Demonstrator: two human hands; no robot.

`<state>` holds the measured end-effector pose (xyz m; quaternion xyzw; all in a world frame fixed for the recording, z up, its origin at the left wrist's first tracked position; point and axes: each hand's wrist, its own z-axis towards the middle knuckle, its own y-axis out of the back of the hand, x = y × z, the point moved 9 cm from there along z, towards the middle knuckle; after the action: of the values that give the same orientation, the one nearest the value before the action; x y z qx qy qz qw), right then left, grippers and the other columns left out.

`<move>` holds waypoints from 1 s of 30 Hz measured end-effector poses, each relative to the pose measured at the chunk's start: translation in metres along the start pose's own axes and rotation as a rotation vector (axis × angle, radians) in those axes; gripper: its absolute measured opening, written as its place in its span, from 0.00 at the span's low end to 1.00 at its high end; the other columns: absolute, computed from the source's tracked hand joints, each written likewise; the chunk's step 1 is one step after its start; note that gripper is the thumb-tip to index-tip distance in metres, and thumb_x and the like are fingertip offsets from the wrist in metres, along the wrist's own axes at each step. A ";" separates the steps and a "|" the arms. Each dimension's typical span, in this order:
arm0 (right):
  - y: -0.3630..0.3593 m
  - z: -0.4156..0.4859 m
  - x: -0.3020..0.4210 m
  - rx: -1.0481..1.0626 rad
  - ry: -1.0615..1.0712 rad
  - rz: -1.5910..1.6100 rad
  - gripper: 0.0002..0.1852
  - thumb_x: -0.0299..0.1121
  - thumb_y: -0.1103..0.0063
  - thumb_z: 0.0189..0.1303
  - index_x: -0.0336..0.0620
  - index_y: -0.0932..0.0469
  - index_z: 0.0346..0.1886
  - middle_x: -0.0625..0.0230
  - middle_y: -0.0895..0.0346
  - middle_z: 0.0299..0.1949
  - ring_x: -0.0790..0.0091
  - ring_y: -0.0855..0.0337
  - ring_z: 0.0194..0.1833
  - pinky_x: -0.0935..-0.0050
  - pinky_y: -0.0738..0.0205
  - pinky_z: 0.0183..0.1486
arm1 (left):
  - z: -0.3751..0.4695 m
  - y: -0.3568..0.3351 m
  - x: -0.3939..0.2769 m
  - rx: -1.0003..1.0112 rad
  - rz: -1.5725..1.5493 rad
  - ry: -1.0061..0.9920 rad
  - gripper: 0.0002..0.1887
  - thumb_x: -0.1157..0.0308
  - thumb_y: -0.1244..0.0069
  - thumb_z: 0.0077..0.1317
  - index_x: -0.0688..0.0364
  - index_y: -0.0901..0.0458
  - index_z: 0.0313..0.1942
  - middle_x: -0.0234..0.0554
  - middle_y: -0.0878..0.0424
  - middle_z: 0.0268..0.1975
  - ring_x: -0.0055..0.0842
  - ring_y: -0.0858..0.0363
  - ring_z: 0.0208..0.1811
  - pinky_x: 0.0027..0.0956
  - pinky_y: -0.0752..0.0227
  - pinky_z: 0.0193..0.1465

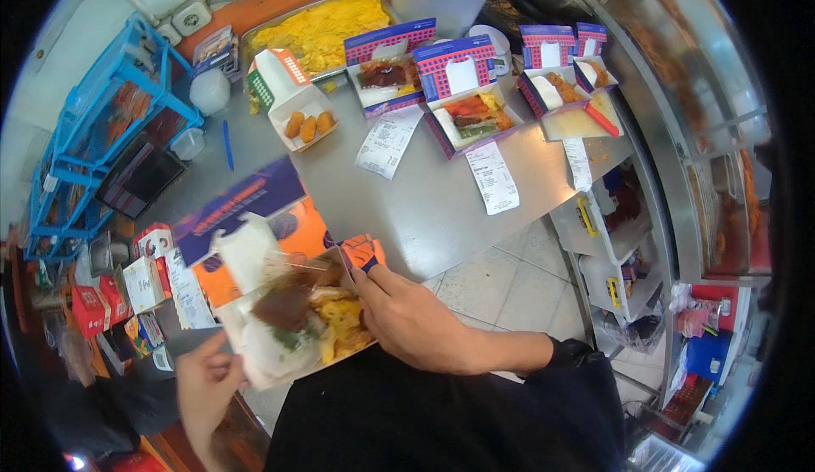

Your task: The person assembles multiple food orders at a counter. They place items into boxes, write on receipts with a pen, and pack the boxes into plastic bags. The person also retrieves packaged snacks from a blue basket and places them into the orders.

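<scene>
A printed cardboard food box [305, 370] is tilted open in front of my body, past the near edge of the steel table. Inside are white rice [258, 332], a dark brown sauce packet [283, 306], something green under clear film, and yellow-coated food [337, 319]. Its purple and orange lid [242, 204] stands raised with a white cut-out flap. My right hand [423, 322] pinches the orange side panel at the right. At the lower left corner, my left hand [210, 376] grips the box's edge, slightly blurred.
On the steel table [407, 217] stand several open food boxes [474, 115] with receipts [493, 179], a nugget box [309, 125], and a tray of yellow food [325, 29]. A red-handled knife [600, 120] lies on a cutting board [576, 125]. Blue racks [121, 122] stand left; drawers [592, 230] right.
</scene>
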<state>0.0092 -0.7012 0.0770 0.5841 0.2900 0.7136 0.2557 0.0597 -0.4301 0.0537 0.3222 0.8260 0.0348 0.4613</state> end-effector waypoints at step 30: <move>-0.049 -0.037 -0.051 0.035 -0.333 0.797 0.41 0.53 0.36 0.64 0.44 0.42 0.74 0.58 0.50 0.78 0.61 0.41 0.71 0.55 0.43 0.70 | -0.002 -0.040 0.065 -0.051 -0.292 -0.294 0.52 0.57 0.35 0.61 0.53 0.58 0.74 0.44 0.48 0.73 0.35 0.53 0.79 0.49 0.44 0.75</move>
<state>-0.0162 -0.7075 0.0016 0.7620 0.0086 0.6475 -0.0065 0.0142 -0.4241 -0.0073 0.1889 0.7865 -0.0591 0.5849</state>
